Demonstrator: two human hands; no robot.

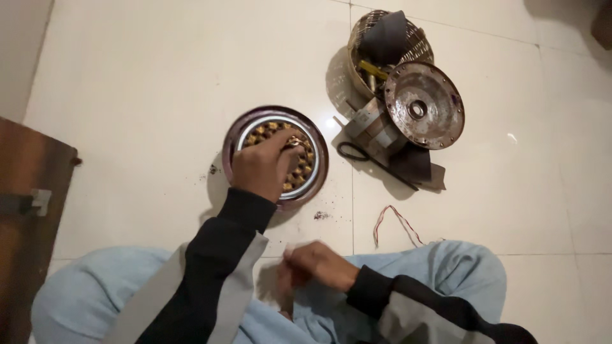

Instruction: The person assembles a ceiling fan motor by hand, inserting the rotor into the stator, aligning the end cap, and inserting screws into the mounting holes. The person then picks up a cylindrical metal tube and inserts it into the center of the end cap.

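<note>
Copper windings are sitting in a ring inside a round metal motor housing that is lying flat on the pale tiled floor, straight ahead of the seated person. The left hand is reaching down onto that housing, its fingers bunched narrowly together and pressing on the windings near the middle; whether it is pinching anything loose cannot be told. The right hand is resting low against the lap, loosely curled, and what it is gripping, if anything, is hidden. Just beside the housing to the right, a rusty round end cover is leaning over a grey metal motor part, and a woven basket with a dark cloth and a yellow-handled tool is standing behind them. A thin red and white wire is lying on the tiles near the right knee. A brown wooden board is showing at the left edge.
</note>
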